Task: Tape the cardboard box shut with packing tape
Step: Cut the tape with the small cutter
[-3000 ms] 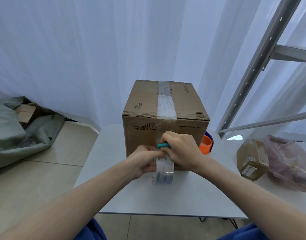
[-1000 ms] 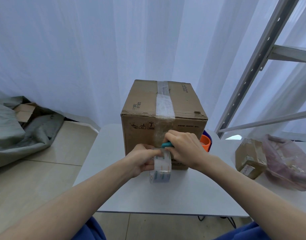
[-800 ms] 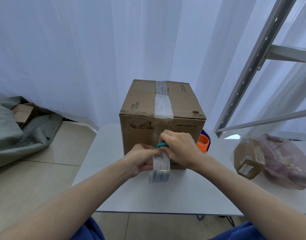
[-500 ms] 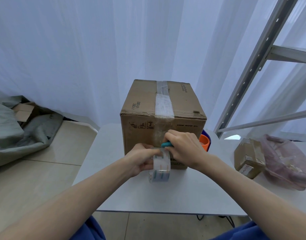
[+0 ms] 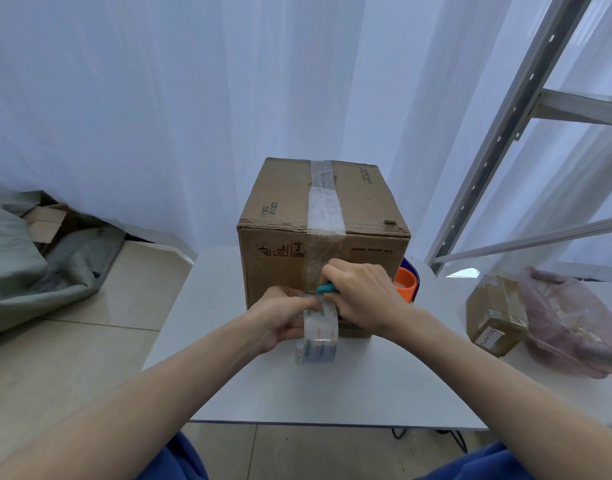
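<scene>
Clamped in the left hand (image 5: 280,318), the light, stiff tape roll (image 5: 317,336) was steadied; a teal cutter (image 5: 327,289) was gripped by the right hand (image 5: 361,294) at the taut, sticky strip.

The middle of the frame is blocked by the cardboard box (image 5: 323,244), which stands on the white table (image 5: 332,389) near its far edge. The box's near face is crowded by the left hand (image 5: 280,318), the right hand (image 5: 361,296) and the tape roll (image 5: 320,336) held between them. Bare tabletop is left open in the lower centre, below the roll, and in a narrow strip to the left of the box. To the right of the box, passage is narrowed by an orange roll (image 5: 405,284) just beside it, and further right by a small parcel (image 5: 496,315) and a pink bag (image 5: 571,332). The upper right is barred by a metal rack (image 5: 505,133).
</scene>
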